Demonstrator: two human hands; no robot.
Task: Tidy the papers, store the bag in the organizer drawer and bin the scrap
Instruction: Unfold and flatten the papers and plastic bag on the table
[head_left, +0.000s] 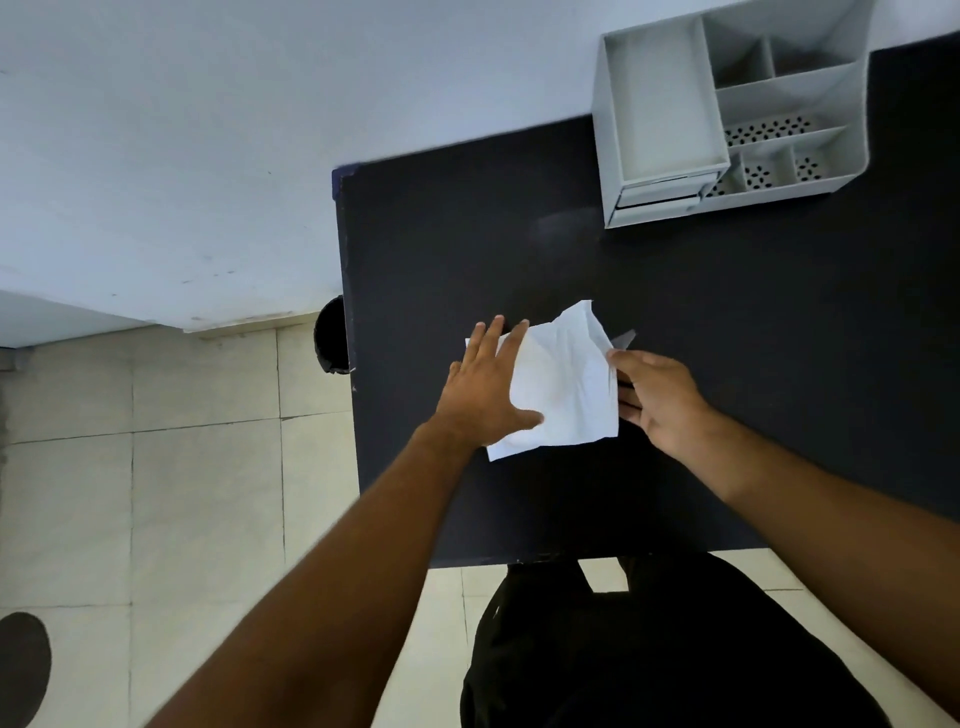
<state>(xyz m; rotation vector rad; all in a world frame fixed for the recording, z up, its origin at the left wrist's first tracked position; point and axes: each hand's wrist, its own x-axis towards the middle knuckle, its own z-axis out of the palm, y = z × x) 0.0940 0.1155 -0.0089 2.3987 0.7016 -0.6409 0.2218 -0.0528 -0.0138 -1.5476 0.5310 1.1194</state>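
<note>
White crumpled papers (563, 384) lie in the middle of the black table (467, 234). My left hand (485, 392) rests flat on their left side, fingers spread. My right hand (657, 397) pinches the papers' right edge between thumb and fingers. A small grey, see-through piece (625, 339) pokes out from behind the papers' upper right; I cannot tell what it is. The grey desk organizer (727, 109) stands at the table's far right corner, its drawer (660, 195) at the bottom front shut. A black bin (331, 335) stands on the floor just left of the table.
A white wall runs behind the table and to the left. Pale floor tiles (182, 493) lie left of the table. A dark round shape (23, 670) sits at the floor's lower left. My dark clothing (649, 649) shows below the table's near edge.
</note>
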